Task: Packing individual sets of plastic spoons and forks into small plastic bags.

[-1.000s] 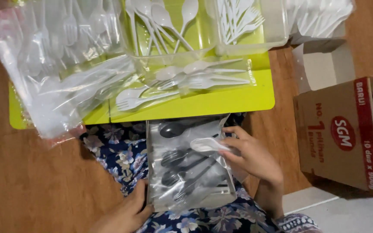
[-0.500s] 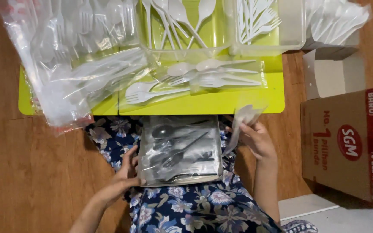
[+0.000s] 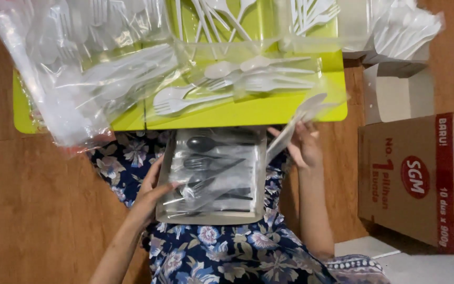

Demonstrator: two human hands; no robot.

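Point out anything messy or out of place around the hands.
Nothing spilled or broken. The big clear bag of white cutlery sprawls over the green table's left edge, and the black cutlery lies jumbled in its tray.
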